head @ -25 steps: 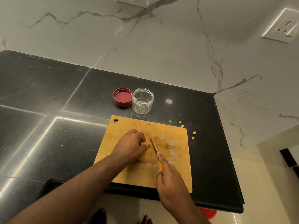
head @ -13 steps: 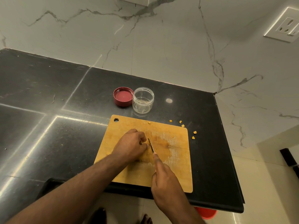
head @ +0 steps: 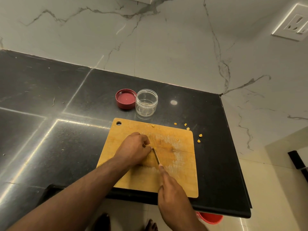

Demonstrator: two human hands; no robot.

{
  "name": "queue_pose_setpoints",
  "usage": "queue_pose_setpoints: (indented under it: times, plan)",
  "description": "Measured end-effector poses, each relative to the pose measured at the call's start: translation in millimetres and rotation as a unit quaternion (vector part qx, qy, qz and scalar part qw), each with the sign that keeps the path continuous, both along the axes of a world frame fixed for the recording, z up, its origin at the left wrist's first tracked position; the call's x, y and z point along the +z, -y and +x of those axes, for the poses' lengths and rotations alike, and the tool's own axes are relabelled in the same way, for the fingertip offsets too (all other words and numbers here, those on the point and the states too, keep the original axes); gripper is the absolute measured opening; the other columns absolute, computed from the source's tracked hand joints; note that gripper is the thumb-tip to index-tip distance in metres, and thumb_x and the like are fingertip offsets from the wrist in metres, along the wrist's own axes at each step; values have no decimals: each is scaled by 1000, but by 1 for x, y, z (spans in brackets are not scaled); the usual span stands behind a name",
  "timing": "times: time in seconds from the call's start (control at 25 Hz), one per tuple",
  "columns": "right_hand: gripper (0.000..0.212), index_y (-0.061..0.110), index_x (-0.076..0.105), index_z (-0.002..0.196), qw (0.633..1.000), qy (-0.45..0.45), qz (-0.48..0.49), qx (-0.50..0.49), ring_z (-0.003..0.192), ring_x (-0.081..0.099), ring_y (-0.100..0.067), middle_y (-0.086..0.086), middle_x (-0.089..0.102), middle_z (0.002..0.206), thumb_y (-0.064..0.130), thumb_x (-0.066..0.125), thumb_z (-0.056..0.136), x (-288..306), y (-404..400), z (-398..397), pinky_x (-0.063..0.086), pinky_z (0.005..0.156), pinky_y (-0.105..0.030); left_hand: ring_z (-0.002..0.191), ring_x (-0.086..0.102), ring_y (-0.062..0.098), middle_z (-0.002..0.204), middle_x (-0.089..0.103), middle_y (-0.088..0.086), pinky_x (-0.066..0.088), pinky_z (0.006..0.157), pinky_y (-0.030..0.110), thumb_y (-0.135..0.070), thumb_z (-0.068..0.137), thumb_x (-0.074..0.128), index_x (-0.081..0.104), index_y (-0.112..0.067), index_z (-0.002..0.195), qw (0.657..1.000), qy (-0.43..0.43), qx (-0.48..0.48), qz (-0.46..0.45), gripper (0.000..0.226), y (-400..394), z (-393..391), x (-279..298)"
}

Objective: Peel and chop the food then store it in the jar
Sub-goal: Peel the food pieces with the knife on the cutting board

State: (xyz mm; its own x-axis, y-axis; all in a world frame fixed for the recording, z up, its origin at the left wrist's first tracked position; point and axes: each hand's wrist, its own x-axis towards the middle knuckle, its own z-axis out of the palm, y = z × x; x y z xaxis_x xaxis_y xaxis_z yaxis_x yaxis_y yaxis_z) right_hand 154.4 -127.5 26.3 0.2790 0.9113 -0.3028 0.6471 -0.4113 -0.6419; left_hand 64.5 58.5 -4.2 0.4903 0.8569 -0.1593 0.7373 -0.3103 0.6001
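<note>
A wooden cutting board (head: 181, 177) lies on the black counter near its front edge. My left hand (head: 135, 150) sits curled on the board's middle and pinches a small piece of yellow food, almost all of it hidden under the fingers. My right hand (head: 173, 192) grips a small knife (head: 156, 157) whose blade tip meets the left fingertips. Behind the board stand an open clear jar (head: 146, 102) and, to its left, its red lid (head: 126, 100) upside down. Several yellow bits (head: 200, 135) lie scattered on the counter past the board's far right corner.
The black counter (head: 50, 114) ends at a marble wall behind and on the right. A white wall socket (head: 293, 25) is at the top right. Below the counter's front edge a red object (head: 210, 218) and my bare feet (head: 150, 225) show on the pale floor.
The knife has slid left and away from me until its tip reaches the left fingertips; my right hand followed. The left hand stayed in place.
</note>
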Motion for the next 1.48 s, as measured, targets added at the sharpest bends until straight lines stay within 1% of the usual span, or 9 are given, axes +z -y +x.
queue_pose_setpoints:
  times: [0.12,0.24,0.36,0.48,0.72,0.88,1.0,1.2,1.48]
  plan:
    - [53,42,18,153,999,-3,13,-35,97,52,2,23,44,114,27,36,105,2,5,16,43,80,-10,90,57,10,104,60,-9,50,73,20,-40,90,70,70,-28,114,1000,0,-2,-24,27,-3,-1,0]
    - [52,47,26,150,995,-56,31,-81,81,59,-5,31,48,115,25,40,105,1,4,31,54,78,-28,89,56,9,105,59,-10,44,66,15,-37,90,70,70,-27,116,999,0,-8,-41,27,-6,0,1]
    - [49,48,39,144,980,-146,23,-134,63,50,-4,5,64,114,21,44,103,-4,3,37,45,58,-25,88,56,8,106,58,-10,44,66,15,-36,90,71,69,-27,117,999,1,-11,-48,29,-7,-1,1]
    - [48,44,43,142,972,-160,27,-167,59,50,-2,6,63,113,18,44,103,-1,2,40,42,54,-20,88,56,8,106,58,-10,45,68,15,-36,89,72,68,-28,118,999,1,-15,-47,31,-6,-2,1]
    - [51,45,39,146,995,-80,5,-66,67,57,1,8,60,125,20,44,102,4,5,38,41,56,-16,92,59,9,108,60,-9,55,78,23,-35,84,78,68,-29,117,996,2,-28,-81,35,-9,-5,8]
    - [49,43,37,147,994,-71,-2,-81,66,58,0,14,59,118,21,43,103,5,6,39,44,56,-17,90,58,7,103,62,-11,50,74,18,-28,86,78,69,-26,120,997,10,-26,-70,36,-7,-8,8]
    - [49,44,36,147,992,-92,11,-87,67,58,1,18,51,133,22,42,104,7,4,35,44,57,-18,91,59,8,103,62,-11,49,73,18,-26,86,77,69,-25,122,998,15,-21,-65,37,-5,-9,7]
    - [53,42,20,153,999,-28,19,-14,112,52,-3,16,45,139,28,35,105,10,-10,12,44,93,-20,87,58,7,100,61,-10,47,68,16,-26,86,77,69,-25,115,999,12,-12,-50,30,-2,-9,7]
    - [56,39,9,155,999,29,14,22,102,51,-5,10,47,131,25,31,105,7,-18,-3,44,83,-19,87,60,9,100,62,-6,49,68,17,-26,86,73,71,-23,111,1000,6,-9,-19,25,1,-6,5]
